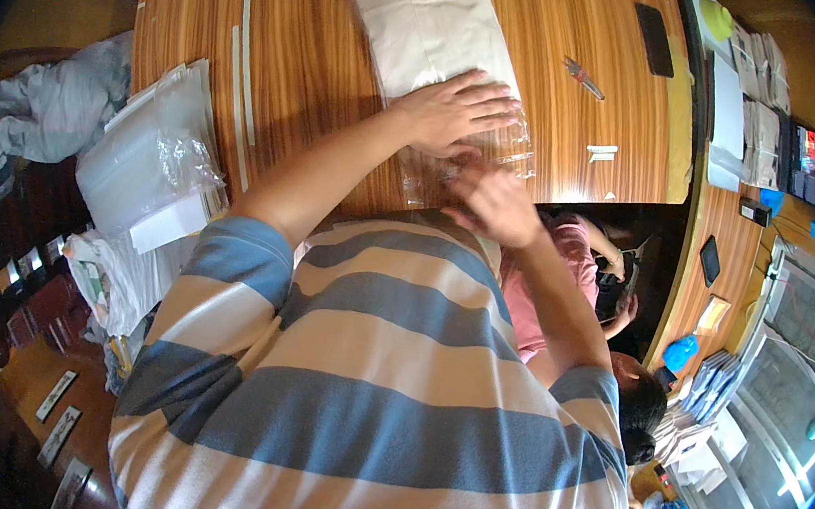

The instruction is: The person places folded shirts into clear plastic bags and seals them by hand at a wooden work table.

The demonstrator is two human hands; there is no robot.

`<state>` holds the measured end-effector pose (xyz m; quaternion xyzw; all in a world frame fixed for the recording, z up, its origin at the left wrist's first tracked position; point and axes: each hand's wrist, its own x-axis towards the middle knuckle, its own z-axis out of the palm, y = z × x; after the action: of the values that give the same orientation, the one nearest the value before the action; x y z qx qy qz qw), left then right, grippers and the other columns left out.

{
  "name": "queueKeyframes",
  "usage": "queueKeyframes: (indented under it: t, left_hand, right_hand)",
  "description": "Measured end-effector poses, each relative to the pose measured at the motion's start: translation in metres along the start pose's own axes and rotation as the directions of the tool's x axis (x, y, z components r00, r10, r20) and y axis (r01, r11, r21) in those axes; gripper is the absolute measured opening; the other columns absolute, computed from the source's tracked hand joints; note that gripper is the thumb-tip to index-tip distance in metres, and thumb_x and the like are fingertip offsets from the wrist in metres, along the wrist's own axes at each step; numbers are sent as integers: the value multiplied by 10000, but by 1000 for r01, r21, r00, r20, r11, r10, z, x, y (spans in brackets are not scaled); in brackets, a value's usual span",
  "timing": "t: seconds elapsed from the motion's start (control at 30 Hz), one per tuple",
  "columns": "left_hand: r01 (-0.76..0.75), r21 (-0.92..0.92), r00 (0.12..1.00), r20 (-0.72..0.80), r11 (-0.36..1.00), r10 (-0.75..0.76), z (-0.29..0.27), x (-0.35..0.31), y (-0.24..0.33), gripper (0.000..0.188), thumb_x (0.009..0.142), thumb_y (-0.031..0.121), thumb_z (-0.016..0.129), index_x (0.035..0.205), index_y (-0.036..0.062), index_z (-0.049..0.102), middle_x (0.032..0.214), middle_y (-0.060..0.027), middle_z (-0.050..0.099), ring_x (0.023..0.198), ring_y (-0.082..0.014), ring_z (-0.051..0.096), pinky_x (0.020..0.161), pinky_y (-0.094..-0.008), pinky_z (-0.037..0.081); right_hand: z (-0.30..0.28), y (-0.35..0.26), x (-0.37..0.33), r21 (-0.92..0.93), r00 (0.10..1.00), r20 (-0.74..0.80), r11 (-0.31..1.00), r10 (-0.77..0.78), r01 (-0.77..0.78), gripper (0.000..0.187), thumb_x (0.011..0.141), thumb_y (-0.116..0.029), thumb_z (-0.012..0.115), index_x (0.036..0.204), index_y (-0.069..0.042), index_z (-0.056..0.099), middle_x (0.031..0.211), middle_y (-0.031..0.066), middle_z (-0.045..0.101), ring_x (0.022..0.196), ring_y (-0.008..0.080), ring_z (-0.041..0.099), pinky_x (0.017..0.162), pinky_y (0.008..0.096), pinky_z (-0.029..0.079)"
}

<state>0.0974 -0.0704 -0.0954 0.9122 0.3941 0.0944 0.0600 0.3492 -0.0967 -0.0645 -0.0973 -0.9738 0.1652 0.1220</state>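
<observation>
L hand [459, 115] & R hand [496, 199] at a clear plastic bag [417, 67] w/ folded cream cloth [432, 24], upper ctr of frame.
L lies flat on it, fingers spread; R, just below, is blurred, can't tell if gripping. Bag's crinkly, shiny end partly hidden by hands. Table [297, 81]: wood-grain, cut off at top. Lit screen [806, 151], far R: writing too small to read.

Left hand [456, 114] flat on pale folded cloth [428, 31] in clear bag [419, 177], right hand [496, 200] at bag's 6 o'clock end; from hands, snips [584, 77] at 2, plastic sleeves [150, 150] at 9.
</observation>
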Motion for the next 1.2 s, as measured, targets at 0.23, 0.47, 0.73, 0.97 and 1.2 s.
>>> queueKeyframes:
  t: [0.23,0.47,0.73,0.97,1.2]
  left_hand:
    - [341,-154,929,-94,928,-357,-13,-100,79,794,957,495,653,1620,127,418,1715,-100,343,1597,-319,283,1311,-546,188]
    - [364,-60,931,-5,930,-365,8,-168,117,555,1030,464,566,1562,313,514,1693,-125,386,1559,-358,368,1260,-615,279]
    - [307,-692,665,-334,653,-667,-30,-149,106,267,961,135,784,1220,70,773,1217,-171,769,1193,-312,729,1066,-457,556]
    - [-160,-954,74,244,-253,-967,-20,-86,24,378,1103,291,614,1061,-67,727,1014,-145,784,863,-216,778,728,-300,621]
    - [486,-874,-137,-86,8,-987,12,-67,13,333,1126,294,543,1047,4,686,895,-84,738,694,-189,719,528,-321,570]
  right_hand:
    - [-30,40,-39,-138,924,267,960,275,-245,821,783,-283,840,1536,-168,533,1633,72,482,1532,311,423,1277,511,313]
    - [-1,36,-59,-75,996,5,993,87,-86,392,926,-225,697,1314,-202,747,1470,-53,656,1385,208,579,1125,409,447]
    - [-7,34,-32,592,749,-229,700,621,-399,223,966,-121,777,1185,-82,770,1043,108,794,1019,213,730,909,352,559]
    - [18,90,83,907,432,-6,187,902,-378,242,1069,-245,679,1040,-10,729,861,96,771,722,106,693,644,279,548]
    - [21,91,106,625,402,-160,408,902,-666,368,1091,-332,625,920,-10,675,644,95,674,569,178,678,539,374,526]
